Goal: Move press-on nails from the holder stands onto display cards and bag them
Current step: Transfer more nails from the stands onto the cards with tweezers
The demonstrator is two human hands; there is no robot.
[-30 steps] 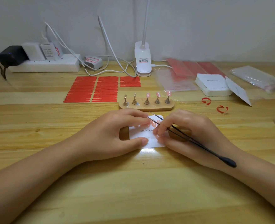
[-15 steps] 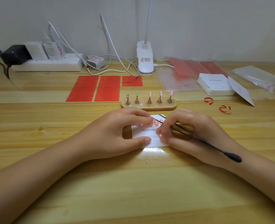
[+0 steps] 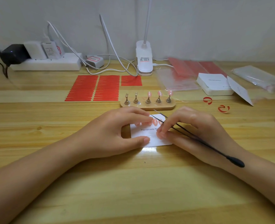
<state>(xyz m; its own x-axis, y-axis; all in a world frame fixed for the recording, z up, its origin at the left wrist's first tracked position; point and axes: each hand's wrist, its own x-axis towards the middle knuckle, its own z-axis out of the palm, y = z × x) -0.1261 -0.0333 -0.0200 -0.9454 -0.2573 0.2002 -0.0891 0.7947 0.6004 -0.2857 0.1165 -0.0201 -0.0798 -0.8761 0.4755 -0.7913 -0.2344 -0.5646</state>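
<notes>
A white display card [image 3: 151, 138] printed "Handmade Nails" lies flat on the wooden table, with several pink press-on nails [image 3: 154, 122] stuck along its top edge. My left hand [image 3: 117, 133] holds the card down, forefinger on the nails and thumb on the lower edge. My right hand [image 3: 190, 128] grips black tweezers [image 3: 198, 139] whose tips point up-left over the card, its fingertips resting on the card. Behind the card stands a wooden holder [image 3: 148, 106] with several metal stands; three on the right carry pink nails [image 3: 159, 93], two on the left are bare.
Red adhesive strip sheets [image 3: 93, 88] lie behind left. A stack of white cards [image 3: 214, 84], clear bags [image 3: 177, 78] [image 3: 259, 78], and two red peeled curls [image 3: 207, 100] lie at right. Power strip [image 3: 46, 63], cables and a clip lamp [image 3: 144, 60] line the wall.
My left forefinger has slid a little left along the card's top edge, uncovering more of the pink nails. Both hands otherwise stay on the card; the view has shifted slightly.
</notes>
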